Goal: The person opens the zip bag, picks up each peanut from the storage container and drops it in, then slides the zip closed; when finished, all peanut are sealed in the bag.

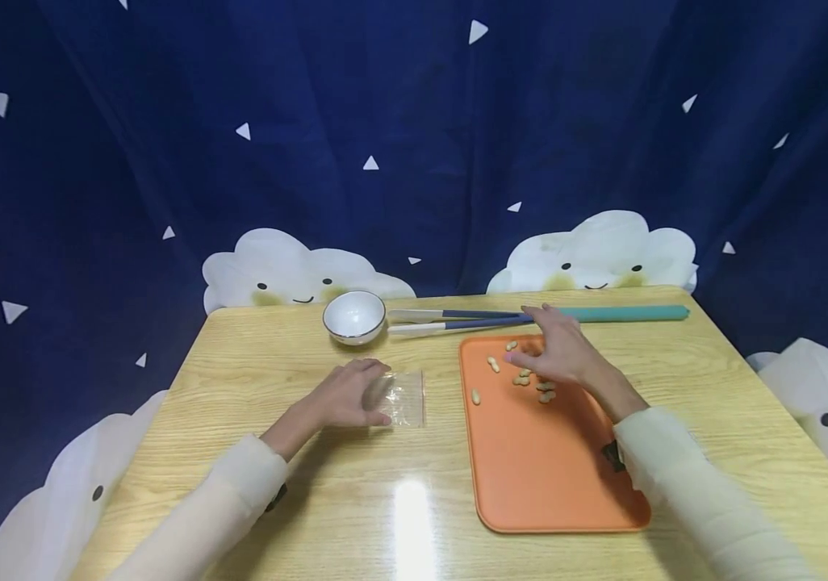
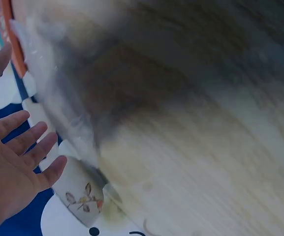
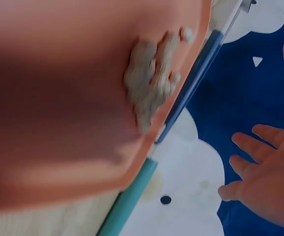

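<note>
My left hand (image 1: 345, 395) is spread beside a small clear plastic bag (image 1: 408, 399) on the table. In the left wrist view its fingers (image 2: 33, 147) are parted with nothing between them; the bag (image 2: 68, 108) is blurred there. Over the far part of an orange tray (image 1: 530, 484) hovers my right hand (image 1: 562, 351), thumb and fingers apart. Several peanuts (image 1: 494, 365) lie in the tray around and below that hand. The right wrist view has the peanuts (image 3: 142, 73) clustered near the tray's rim and the right hand (image 3: 269, 172) holding nothing.
A white bowl (image 1: 354, 315) with a dark rim stands behind the bag. Long sticks with pale tips and navy sections (image 1: 483, 323) lie behind the tray, with a teal length (image 1: 625, 314) at their right. A dark blue curtain (image 1: 414, 121) hangs behind the table.
</note>
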Available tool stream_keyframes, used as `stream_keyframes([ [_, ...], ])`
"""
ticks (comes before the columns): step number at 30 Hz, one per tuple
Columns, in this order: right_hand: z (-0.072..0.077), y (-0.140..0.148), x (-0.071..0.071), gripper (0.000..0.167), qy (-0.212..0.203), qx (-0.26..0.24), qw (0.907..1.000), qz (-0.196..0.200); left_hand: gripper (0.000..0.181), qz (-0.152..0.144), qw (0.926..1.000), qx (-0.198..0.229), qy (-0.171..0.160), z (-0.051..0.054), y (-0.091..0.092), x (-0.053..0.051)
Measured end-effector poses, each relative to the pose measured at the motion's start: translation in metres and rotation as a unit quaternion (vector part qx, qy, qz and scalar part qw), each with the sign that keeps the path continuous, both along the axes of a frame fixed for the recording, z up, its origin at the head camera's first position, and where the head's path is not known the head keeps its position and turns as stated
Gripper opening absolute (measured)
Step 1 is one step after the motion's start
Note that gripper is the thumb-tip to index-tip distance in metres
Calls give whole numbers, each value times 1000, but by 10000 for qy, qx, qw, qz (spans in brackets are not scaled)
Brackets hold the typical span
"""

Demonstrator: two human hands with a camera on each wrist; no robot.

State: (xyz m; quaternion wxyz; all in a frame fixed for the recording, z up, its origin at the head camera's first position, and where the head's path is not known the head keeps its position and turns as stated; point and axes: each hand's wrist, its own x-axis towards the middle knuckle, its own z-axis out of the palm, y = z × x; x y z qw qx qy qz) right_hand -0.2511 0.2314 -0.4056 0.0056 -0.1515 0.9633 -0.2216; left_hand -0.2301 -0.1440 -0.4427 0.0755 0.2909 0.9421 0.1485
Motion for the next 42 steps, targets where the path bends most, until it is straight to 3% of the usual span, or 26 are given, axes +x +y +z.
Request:
stream_keyframes([
  [6,-6,-18,5,92,-447,-323,9985,-16,98,34,9992,-374,-139,-11,6,-4],
  [12,-12,-32,9,87,-626,-492,9966,221,94,114,9984,-467,-308,-14,9,-5],
  [22,-17,-49,11,76,-629,-356,9961,509,90,60,9999,-108,-109,-15,14,-4],
  [29,-20,-56,12,72,-712,-461,9934,770,82,90,9997,47,-200,-12,19,-2],
  [42,-20,-68,13,64,-776,-465,9918,901,80,191,9992,239,-251,-14,19,-1],
])
